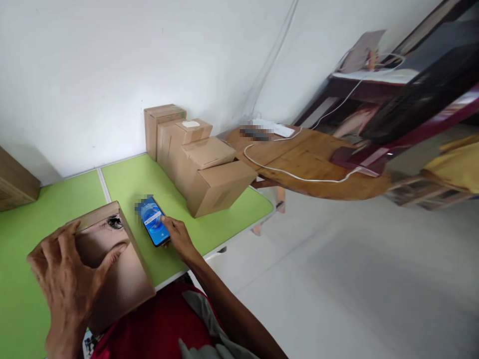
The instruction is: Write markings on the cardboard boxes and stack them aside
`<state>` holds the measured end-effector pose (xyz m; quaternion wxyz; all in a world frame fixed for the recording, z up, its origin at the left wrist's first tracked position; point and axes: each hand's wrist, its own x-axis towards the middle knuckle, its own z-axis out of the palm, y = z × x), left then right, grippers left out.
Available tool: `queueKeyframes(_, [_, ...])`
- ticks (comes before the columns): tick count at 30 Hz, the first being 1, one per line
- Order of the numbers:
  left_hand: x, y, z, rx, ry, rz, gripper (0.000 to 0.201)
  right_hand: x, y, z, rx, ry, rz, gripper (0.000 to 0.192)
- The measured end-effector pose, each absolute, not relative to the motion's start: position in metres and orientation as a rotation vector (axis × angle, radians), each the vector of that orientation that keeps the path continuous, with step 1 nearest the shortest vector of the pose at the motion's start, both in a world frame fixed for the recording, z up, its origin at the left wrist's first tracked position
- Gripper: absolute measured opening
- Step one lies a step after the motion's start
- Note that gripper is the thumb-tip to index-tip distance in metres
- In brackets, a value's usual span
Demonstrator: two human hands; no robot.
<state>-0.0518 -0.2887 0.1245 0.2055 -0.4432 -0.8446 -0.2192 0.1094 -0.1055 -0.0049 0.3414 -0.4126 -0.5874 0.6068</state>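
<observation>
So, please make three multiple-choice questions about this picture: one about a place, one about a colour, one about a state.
1. Where does the phone lie?
A. on the wooden table
B. on the green table, beside the near box
C. on the floor

2. What colour is the table top under the boxes?
A. green
B. white
C. blue

3. What is the state of the phone's screen?
A. dark
B. cracked
C. lit

Answers:
1. B: it rests on the green surface, just right of the near box under the left hand.
2. A: the surface around the row of boxes is bright green.
3. C: the screen glows blue where the right hand touches the phone.
</observation>
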Motion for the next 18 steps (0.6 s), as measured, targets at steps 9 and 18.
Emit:
queueKeyframes(9, [-0.051, -0.301, 0.123, -1.317, -2.307, -0.590, 0.103, 0.099, -0.101, -0.007, -1.415, -1.977, 1.194, 0.037])
queueKeyframes(18, [-0.049, -0.328, 0.122, -1.298, -2.231, -0.863, 0.095, 0.104, -0.113, 0.018, -1.514, -2.235, 0.913, 0.027])
